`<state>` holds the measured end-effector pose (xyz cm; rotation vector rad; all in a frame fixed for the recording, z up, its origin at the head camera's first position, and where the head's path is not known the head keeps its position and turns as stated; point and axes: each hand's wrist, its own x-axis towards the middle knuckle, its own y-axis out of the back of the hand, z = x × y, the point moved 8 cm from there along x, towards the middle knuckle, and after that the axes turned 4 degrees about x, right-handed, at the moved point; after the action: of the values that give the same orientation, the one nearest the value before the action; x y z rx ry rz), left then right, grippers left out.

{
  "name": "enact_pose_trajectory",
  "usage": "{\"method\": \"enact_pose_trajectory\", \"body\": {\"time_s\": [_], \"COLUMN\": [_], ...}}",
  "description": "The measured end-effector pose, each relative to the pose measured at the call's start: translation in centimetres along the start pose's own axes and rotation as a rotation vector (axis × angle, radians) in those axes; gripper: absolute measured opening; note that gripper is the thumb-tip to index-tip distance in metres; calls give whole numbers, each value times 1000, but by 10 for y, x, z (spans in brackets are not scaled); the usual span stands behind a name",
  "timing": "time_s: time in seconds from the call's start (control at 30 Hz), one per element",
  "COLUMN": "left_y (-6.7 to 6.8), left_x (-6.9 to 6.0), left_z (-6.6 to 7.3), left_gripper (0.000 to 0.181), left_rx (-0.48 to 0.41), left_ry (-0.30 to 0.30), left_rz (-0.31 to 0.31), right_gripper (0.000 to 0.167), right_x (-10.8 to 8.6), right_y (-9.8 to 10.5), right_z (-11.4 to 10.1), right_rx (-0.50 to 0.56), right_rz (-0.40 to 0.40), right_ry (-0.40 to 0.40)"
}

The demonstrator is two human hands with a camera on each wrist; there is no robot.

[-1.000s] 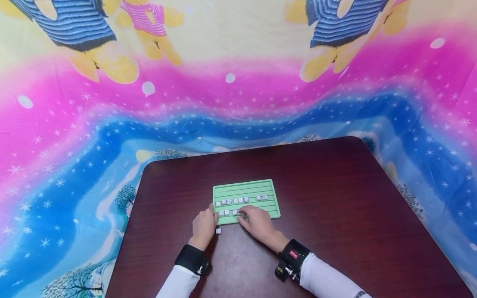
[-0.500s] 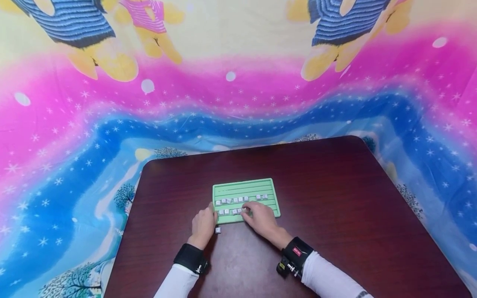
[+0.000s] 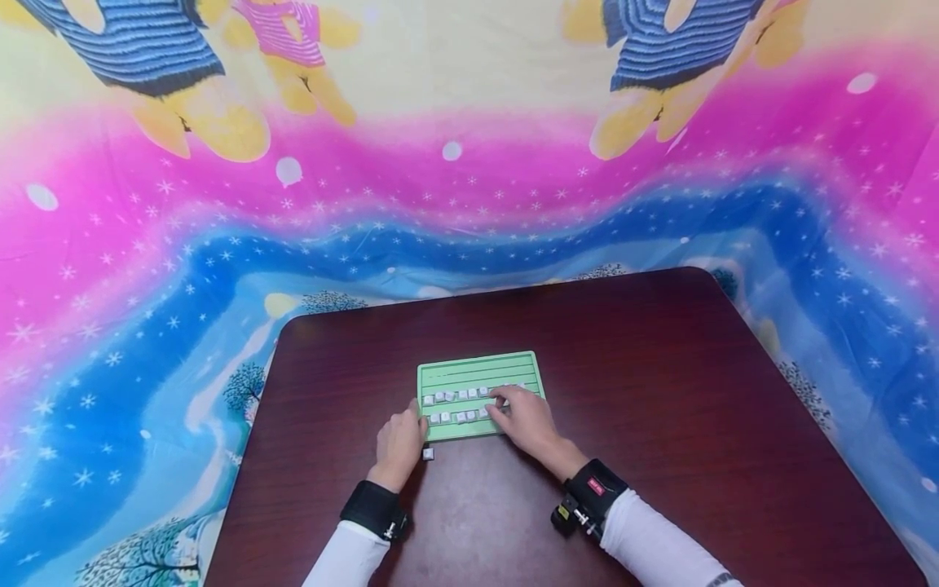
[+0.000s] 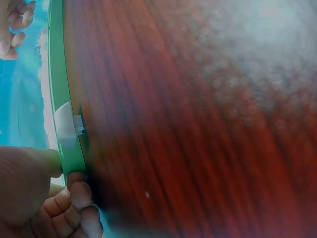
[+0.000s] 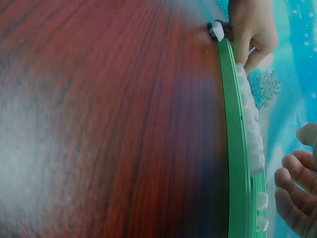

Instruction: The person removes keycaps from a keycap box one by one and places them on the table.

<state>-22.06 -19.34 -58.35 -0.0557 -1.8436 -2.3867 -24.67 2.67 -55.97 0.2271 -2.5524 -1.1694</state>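
Note:
A ridged green tray (image 3: 477, 367) lies on the table, bearing two rows of small white blocks that look like keycaps (image 3: 473, 393). My left hand (image 3: 399, 444) pinches the tray's left edge near its front corner, thumb and fingers on either side in the left wrist view. Over the tray's right part is my right hand (image 3: 528, 422), thumb and index finger apart and nothing seen between them. Its fingers curl loosely in the right wrist view. The front row of keycaps (image 3: 460, 417) ends beside the right thumb. This hand partly hides the back row's right end.
One loose keycap (image 3: 429, 454) rests on the table just in front of the tray, beside the left hand. The dark red-brown table (image 3: 660, 391) extends around the tray. A printed cloth (image 3: 455, 196) hangs behind the table's far edge.
My right hand has moved rightward along the tray, its fingers parting. More keycaps of the front row now show where its fingertips were. My left hand stays at the tray's edge.

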Motion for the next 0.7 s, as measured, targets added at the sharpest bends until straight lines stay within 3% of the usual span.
{"method": "enact_pose_trajectory", "body": {"time_s": [0.17, 0.7], "left_y": [-1, -2], "left_x": [0, 0], "left_z": [-1, -2], "left_gripper": [24, 27], "left_rx": [1, -17], "left_ry": [-3, -4], "left_rz": [2, -11], "right_gripper": [21, 23], "right_x": [1, -3], "right_y": [4, 1], "right_z": [7, 16], "right_rx": [-2, -66], "right_rz": [5, -64], "right_ry": [-21, -32]}}
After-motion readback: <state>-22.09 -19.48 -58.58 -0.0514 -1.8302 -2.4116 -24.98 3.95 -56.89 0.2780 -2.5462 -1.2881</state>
